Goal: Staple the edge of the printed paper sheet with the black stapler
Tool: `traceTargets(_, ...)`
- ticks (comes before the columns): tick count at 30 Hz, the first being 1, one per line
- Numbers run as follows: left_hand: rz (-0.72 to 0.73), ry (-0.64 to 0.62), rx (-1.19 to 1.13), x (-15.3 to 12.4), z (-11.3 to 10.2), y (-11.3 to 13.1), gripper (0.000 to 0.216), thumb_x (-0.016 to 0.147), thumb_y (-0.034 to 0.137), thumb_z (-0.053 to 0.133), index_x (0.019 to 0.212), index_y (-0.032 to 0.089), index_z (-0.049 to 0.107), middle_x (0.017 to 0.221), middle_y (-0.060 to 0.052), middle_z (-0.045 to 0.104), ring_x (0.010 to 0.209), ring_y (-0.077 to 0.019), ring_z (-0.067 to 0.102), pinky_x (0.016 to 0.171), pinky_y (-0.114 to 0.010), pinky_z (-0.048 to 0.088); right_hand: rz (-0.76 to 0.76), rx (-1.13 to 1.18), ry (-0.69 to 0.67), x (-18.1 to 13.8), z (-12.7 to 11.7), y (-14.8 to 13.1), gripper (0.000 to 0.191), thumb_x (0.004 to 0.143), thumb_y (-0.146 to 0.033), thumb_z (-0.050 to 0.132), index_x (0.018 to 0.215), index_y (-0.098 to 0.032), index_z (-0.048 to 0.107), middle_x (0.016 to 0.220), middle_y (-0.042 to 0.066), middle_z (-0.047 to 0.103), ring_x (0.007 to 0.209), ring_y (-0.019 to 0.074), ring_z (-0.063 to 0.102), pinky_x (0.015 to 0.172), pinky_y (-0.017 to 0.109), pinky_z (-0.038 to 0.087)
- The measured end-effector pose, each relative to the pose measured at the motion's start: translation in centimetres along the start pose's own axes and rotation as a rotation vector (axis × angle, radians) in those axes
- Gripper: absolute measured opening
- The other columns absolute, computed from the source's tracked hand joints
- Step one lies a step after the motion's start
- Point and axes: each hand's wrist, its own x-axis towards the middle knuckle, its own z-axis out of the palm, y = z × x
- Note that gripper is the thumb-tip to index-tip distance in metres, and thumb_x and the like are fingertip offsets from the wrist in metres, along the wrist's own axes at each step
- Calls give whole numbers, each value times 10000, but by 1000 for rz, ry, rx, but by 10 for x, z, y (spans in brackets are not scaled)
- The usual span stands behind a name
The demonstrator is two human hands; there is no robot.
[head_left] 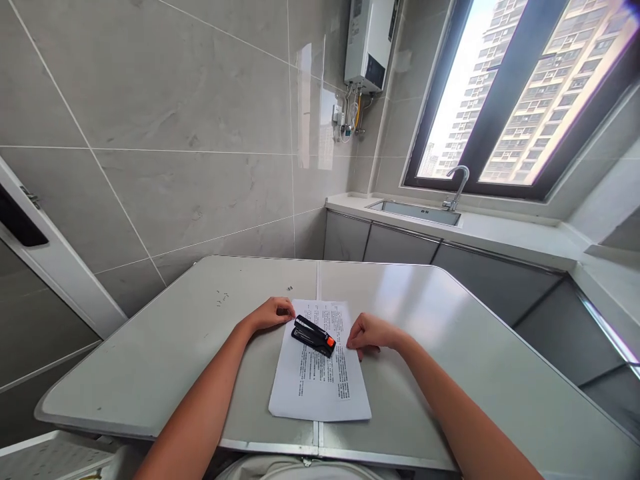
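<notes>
A printed sheet of paper lies on the grey table in front of me. A black stapler with an orange end rests across the upper part of the sheet. My left hand sits at the sheet's upper left corner, fingers curled and fingertips touching the paper's edge next to the stapler. My right hand rests at the sheet's right edge, fingers curled down onto the paper. Neither hand grips the stapler.
A few loose staples lie on the table to the far left. Beyond the table, a counter with a sink and tap runs under a window. A wall-mounted water heater hangs on the tiled wall.
</notes>
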Motion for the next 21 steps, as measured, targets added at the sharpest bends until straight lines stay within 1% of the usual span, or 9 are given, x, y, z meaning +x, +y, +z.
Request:
traceTargets(1,8,-7,-2,0,1,0,185,878,332,675,925,202,798,1007,-68,717,902,-202,667,854,-336,529,-35,-34,32,0,0,-1,231,782,-380,722,719,-169,792,555,-4,627,461,100,443,461,257,330)
traceTargets(3,6,-11,15,1,2,0,175,875,319,676,931,206,797,1002,-63,709,885,-192,660,837,-324,528,-131,-98,240,3,4,-4,291,857,-413,673,730,-172,772,539,-22,563,509,104,432,519,263,326)
traceTargets(5,1,-26,33,1,3,-2,169,861,305,681,943,208,792,995,-55,704,858,-179,648,812,-308,522,-240,-126,457,9,15,-9,344,940,-462,601,848,-179,773,625,-14,593,574,116,454,574,269,351)
traceTargets(6,3,-38,34,1,3,-3,171,854,299,682,952,207,788,995,-50,702,847,-174,643,801,-300,519,-288,-135,494,12,23,-12,349,959,-484,591,939,-185,770,707,0,638,619,128,486,607,274,379)
traceTargets(8,17,-68,32,1,3,-3,178,844,288,680,967,207,780,1006,-46,702,856,-174,643,800,-294,515,-367,-178,448,17,40,-17,380,910,-517,688,1131,-211,733,923,35,710,761,168,570,697,293,440)
traceTargets(10,26,-92,35,0,3,-2,179,841,286,675,965,203,776,1019,-51,705,896,-189,651,828,-300,517,-398,-252,395,20,56,-22,505,810,-481,813,1234,-238,685,1081,58,716,902,211,608,780,317,467)
traceTargets(11,25,-98,38,0,2,-1,184,844,290,672,966,202,777,1027,-55,705,916,-196,653,845,-305,518,-394,-289,390,21,63,-23,493,796,-439,830,1223,-243,681,1091,58,714,924,220,612,795,323,466)
traceTargets(15,15,-116,47,-1,1,3,210,863,311,663,998,211,789,1041,-60,704,936,-205,661,876,-314,519,-388,-370,454,24,72,-24,170,881,-292,721,1037,-228,701,965,41,705,894,214,617,800,330,448)
traceTargets(21,17,-139,72,1,0,6,183,872,291,655,985,234,787,1072,-54,700,989,-212,654,904,-312,501,-354,-280,614,31,56,-9,223,896,-277,715,1113,-231,705,1011,55,708,948,236,630,841,356,464)
